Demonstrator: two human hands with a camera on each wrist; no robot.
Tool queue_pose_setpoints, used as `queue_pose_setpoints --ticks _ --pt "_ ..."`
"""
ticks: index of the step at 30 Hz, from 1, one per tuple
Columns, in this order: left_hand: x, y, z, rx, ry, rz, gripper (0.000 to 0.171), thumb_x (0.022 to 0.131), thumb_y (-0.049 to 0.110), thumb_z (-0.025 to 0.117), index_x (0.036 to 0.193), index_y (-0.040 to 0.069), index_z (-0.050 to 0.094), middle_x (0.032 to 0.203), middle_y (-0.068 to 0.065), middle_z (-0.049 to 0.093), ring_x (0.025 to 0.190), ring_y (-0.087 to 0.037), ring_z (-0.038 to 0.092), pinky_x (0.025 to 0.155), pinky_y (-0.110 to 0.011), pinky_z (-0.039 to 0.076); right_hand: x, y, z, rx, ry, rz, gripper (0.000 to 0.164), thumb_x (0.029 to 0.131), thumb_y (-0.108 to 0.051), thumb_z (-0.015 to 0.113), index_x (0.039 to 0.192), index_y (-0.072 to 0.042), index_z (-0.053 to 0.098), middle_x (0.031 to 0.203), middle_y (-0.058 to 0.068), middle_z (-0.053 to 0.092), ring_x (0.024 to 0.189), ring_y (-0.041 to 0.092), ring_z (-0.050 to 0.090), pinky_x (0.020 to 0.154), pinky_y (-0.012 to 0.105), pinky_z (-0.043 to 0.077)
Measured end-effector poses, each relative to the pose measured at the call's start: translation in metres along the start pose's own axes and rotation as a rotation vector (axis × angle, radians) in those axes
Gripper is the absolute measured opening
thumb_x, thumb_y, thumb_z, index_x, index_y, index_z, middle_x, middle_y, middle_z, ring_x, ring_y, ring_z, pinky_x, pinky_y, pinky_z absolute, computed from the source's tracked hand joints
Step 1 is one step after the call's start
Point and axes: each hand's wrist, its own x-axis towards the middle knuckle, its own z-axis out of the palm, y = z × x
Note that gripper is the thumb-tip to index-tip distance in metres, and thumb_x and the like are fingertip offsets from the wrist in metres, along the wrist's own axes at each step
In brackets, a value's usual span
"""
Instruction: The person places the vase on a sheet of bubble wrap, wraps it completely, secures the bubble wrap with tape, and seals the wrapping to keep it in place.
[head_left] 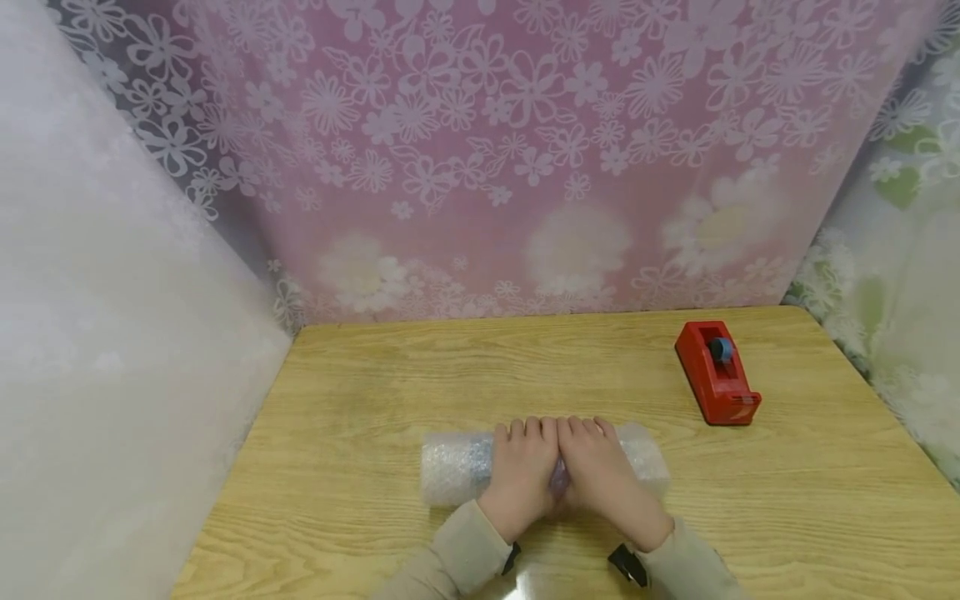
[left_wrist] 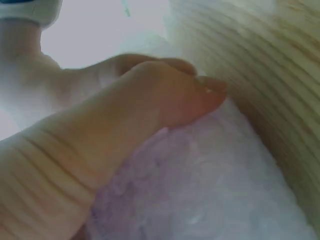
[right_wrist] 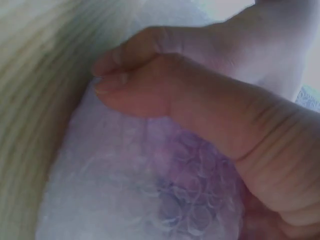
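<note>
A bundle rolled in clear bubble wrap lies crosswise near the front of the table, with bluish and purple patches showing through the wrap. My left hand and right hand grip its middle side by side, fingers over the far side. Both ends of the roll stick out beyond the hands. In the left wrist view the left thumb presses along the near side of the wrap, its tip close to the other thumb. The right thumb lies likewise in the right wrist view. What is inside the wrap is hidden.
A red tape dispenser with a small blue roll stands at the back right of the wooden table. A pink flowered curtain hangs behind the table, with pale sheets at the left and right sides.
</note>
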Motion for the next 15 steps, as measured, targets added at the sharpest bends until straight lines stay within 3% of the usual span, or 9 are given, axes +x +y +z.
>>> queue_pose_setpoints --ticks 9,15 --pt "0.0 0.0 0.008 0.043 0.135 0.024 0.075 0.061 0.062 0.079 0.11 0.012 0.053 0.094 -0.003 0.059 0.08 -0.021 0.055 0.076 -0.038 0.043 0.017 0.01 -0.009 0.083 -0.177 0.002 0.074 0.05 -0.047 0.088 0.107 -0.01 0.059 0.091 0.0 0.058 0.089 0.025 0.06 0.089 0.057 0.041" --pt "0.002 -0.001 0.01 0.039 0.142 0.03 0.082 0.062 0.068 0.077 0.114 0.01 0.051 0.097 -0.005 0.059 0.082 -0.022 0.057 0.077 -0.039 0.045 0.027 0.02 -0.01 0.138 -0.284 0.003 0.083 0.046 -0.043 0.092 0.114 -0.01 0.058 0.095 -0.002 0.06 0.092 0.023 0.061 0.09 0.058 0.041"
